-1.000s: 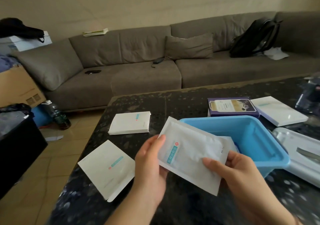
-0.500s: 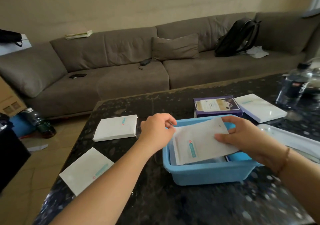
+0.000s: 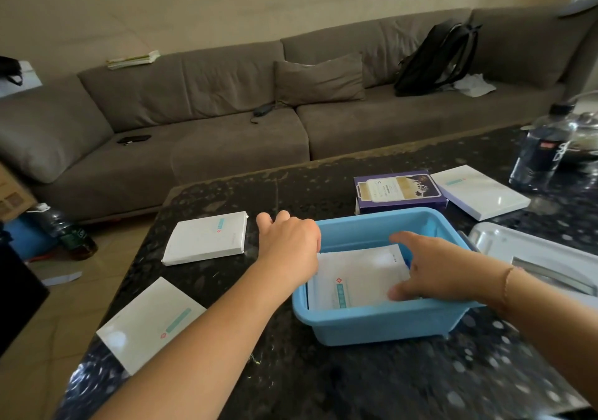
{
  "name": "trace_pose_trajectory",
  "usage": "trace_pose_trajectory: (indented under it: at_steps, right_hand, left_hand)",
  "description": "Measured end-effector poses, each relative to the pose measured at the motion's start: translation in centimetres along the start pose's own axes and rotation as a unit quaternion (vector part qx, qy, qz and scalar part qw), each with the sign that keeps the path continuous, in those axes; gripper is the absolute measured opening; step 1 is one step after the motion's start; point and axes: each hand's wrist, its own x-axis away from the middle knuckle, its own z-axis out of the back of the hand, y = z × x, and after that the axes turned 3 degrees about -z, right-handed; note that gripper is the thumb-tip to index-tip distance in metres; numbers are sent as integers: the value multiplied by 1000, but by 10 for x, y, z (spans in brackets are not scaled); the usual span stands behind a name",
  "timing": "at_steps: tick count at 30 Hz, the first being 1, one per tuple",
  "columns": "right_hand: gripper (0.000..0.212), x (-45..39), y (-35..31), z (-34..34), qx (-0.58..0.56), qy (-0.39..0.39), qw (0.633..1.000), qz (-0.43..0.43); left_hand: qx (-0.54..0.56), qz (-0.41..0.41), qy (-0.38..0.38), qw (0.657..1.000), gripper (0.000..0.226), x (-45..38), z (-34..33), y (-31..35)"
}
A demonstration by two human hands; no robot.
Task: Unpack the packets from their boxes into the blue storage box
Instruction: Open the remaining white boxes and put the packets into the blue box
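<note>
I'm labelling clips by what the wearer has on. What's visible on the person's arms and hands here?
Both forearms are bare, no sleeves in view. The right wrist carries a thin bracelet. No gloves, rings or watch show on the left hand or right hand.

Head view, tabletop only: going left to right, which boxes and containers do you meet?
Near white flat box → far white flat box → blue plastic storage box → purple box → white box → clear plastic water bottle.
</note>
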Motion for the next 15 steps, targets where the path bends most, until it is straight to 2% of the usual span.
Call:
trace_pose_trajectory:
  at_steps: [6, 9, 12, 15]
  right_hand:
    - [89, 3, -4, 5, 58, -29, 998, -1]
    - [90, 6, -7, 6, 72, -17, 997, -10]
    - [80, 15, -20, 12, 88, 87, 992, -12]
    - [55, 33, -46, 15, 26, 230, 970, 70]
  left_hand:
    - [-38, -17, -1, 999, 12, -3, -2, 2]
    - [8, -45, 35, 998, 14, 0, -3, -5]
    - [139, -78, 135, 978, 17, 15, -1, -31]
    - [189, -42, 204, 960, 15, 49, -8, -74]
